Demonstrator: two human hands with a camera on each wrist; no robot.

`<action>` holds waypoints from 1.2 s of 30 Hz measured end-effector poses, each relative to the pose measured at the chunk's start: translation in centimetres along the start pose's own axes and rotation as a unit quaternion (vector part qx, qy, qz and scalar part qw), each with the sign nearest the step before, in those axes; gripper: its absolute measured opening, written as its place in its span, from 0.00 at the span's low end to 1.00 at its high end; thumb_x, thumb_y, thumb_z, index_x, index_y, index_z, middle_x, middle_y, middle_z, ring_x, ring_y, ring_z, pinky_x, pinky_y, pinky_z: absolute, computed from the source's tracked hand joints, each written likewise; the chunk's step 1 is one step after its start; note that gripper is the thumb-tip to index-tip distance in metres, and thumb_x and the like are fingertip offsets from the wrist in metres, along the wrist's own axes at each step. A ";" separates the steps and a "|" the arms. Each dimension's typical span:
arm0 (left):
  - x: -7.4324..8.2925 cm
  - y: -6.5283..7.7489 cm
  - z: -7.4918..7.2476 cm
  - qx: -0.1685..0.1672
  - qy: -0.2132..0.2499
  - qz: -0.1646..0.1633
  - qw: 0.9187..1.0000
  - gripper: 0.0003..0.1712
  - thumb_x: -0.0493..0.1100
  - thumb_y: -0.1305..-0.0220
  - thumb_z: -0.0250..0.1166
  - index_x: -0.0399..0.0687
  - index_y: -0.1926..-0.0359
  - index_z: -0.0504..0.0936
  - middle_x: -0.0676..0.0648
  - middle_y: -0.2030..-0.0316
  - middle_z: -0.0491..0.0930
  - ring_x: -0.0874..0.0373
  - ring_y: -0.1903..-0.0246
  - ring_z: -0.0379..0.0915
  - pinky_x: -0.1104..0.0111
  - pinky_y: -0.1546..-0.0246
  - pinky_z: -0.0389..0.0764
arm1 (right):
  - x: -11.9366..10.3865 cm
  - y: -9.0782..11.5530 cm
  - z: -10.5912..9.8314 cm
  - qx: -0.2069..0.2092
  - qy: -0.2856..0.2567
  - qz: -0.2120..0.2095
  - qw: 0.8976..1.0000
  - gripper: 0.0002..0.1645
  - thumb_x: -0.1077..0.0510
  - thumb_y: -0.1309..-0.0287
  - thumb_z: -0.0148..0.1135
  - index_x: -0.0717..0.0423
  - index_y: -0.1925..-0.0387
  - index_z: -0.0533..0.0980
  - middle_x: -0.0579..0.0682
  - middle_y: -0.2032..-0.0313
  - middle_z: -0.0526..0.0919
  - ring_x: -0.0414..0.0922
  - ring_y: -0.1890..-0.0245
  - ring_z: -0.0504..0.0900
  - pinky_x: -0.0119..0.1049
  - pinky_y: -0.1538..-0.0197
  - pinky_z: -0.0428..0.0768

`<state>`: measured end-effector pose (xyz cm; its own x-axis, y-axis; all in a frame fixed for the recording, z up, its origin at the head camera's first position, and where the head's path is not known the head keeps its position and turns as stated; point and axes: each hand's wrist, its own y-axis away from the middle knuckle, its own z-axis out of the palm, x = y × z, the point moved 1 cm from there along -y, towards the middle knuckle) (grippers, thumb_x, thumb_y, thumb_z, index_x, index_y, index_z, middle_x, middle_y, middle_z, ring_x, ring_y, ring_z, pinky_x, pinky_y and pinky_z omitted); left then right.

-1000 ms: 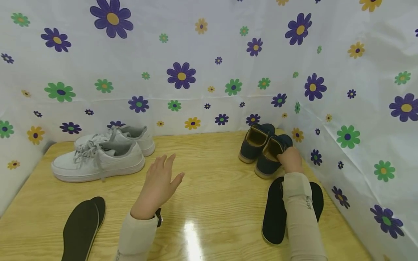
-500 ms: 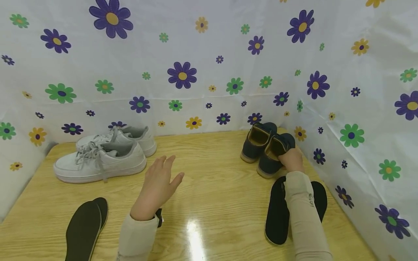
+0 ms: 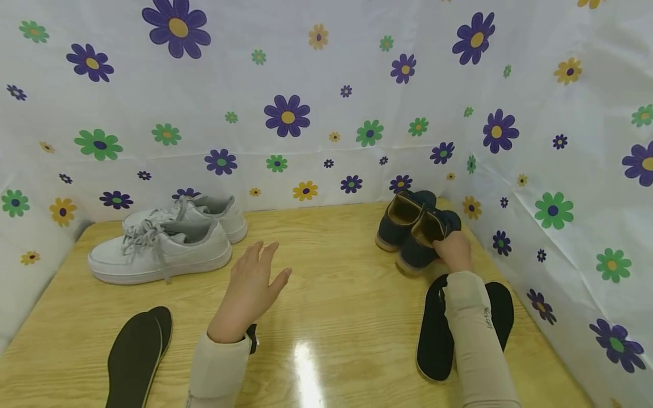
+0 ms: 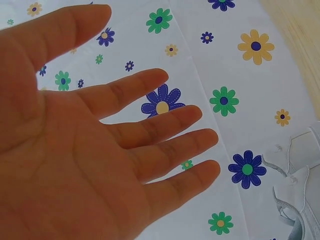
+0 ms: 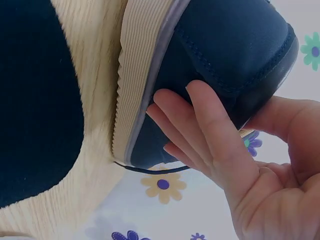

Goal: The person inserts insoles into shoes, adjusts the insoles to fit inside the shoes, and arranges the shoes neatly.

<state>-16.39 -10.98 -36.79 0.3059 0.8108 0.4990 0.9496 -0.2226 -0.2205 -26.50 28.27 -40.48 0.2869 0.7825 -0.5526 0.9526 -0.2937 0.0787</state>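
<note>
- Gripping near navy shoe (image 3: 417,253) by side collar with right hand (image 3: 456,250); narrow hold, pressing outer wall with fingers, hooking thumb over collar edge. Probably taken there for thin, easy purchase.
- Sitting at far right of counter (image 3: 326,283), heel nearest, right beside other navy shoe (image 3: 390,229); likely lined up as a pair. Cannot tell if slightly lifted or fully down.
- Holding left hand (image 3: 252,292) wide with fingers spread, above counter, gripping nothing; seemingly idle.
- See white sneakers (image 3: 176,256) at far left, close together, pointing left.
- See left black insoles (image 3: 135,357) overlapping in front of sneakers, right black insoles (image 3: 436,340) side by side, partly hidden by right sleeve (image 3: 479,354). Perhaps grouped one set per shoe pair.
- Found small lettering on right sleeve, too blurred to read; more on left sleeve (image 3: 216,368), cut off by frame edge. Can read no brand or label on any shoe or insole.
</note>
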 end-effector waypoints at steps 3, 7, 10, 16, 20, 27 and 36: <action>0.0 0.0 0.0 -0.003 0.003 -0.003 1.000 0.33 0.45 0.32 0.60 0.30 0.34 0.63 0.22 0.36 0.56 0.27 0.36 0.52 0.36 0.39 0.54 | -0.4 0.1 0.2 -0.011 0.012 -0.005 1.000 0.30 0.60 0.42 0.51 0.88 0.49 0.66 0.79 0.52 0.74 0.63 0.62 0.83 0.53 0.44 0.74; 0.1 0.0 0.0 -0.006 0.003 -0.003 1.000 0.32 0.45 0.32 0.60 0.30 0.35 0.64 0.23 0.36 0.57 0.27 0.35 0.52 0.36 0.39 0.54 | -1.0 0.5 0.3 -0.022 0.028 -0.020 0.999 0.29 0.61 0.43 0.50 0.88 0.51 0.67 0.78 0.54 0.76 0.59 0.66 0.85 0.52 0.44 0.73; 0.2 -0.1 0.0 -0.007 0.002 -0.002 1.000 0.32 0.45 0.32 0.60 0.30 0.35 0.64 0.23 0.36 0.57 0.28 0.35 0.52 0.37 0.39 0.54 | -1.5 1.0 0.3 -0.035 0.035 -0.027 0.998 0.29 0.61 0.44 0.50 0.89 0.52 0.67 0.76 0.58 0.78 0.56 0.70 0.86 0.51 0.42 0.72; 0.3 -0.1 0.1 -0.007 -0.001 -0.001 1.000 0.32 0.45 0.33 0.60 0.30 0.35 0.64 0.23 0.36 0.58 0.28 0.36 0.53 0.37 0.39 0.54 | -2.3 2.4 0.2 -0.069 0.026 -0.027 0.997 0.30 0.60 0.42 0.51 0.89 0.50 0.65 0.74 0.62 0.81 0.53 0.73 0.86 0.50 0.41 0.72; 0.4 -0.1 0.1 -0.011 -0.002 -0.001 1.000 0.32 0.45 0.32 0.60 0.30 0.35 0.64 0.23 0.36 0.57 0.27 0.35 0.52 0.37 0.39 0.54 | -2.9 3.5 0.3 -0.092 0.018 -0.032 0.995 0.29 0.61 0.40 0.52 0.88 0.50 0.65 0.70 0.67 0.83 0.52 0.74 0.86 0.51 0.42 0.72; 0.5 -0.1 0.1 -0.019 -0.006 -0.006 1.000 0.32 0.46 0.32 0.60 0.31 0.34 0.64 0.23 0.35 0.57 0.27 0.34 0.50 0.37 0.38 0.53 | -3.9 5.6 0.4 -0.130 0.012 -0.039 0.991 0.27 0.62 0.39 0.53 0.86 0.50 0.65 0.77 0.56 0.76 0.52 0.74 0.86 0.50 0.44 0.74; 0.6 0.0 0.1 -0.021 -0.004 -0.004 1.000 0.32 0.46 0.32 0.60 0.31 0.35 0.64 0.23 0.35 0.57 0.27 0.34 0.49 0.36 0.38 0.53 | -4.6 8.3 0.6 -0.148 0.037 -0.071 0.986 0.16 0.62 0.39 0.55 0.77 0.64 0.74 0.63 0.73 0.82 0.50 0.77 0.85 0.50 0.53 0.79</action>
<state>-16.23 -10.42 -36.52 0.2972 0.8176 0.4932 0.9543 -0.2377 -0.1811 -19.95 21.86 -37.79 0.1454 0.8453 -0.5142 0.9682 -0.0145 0.2498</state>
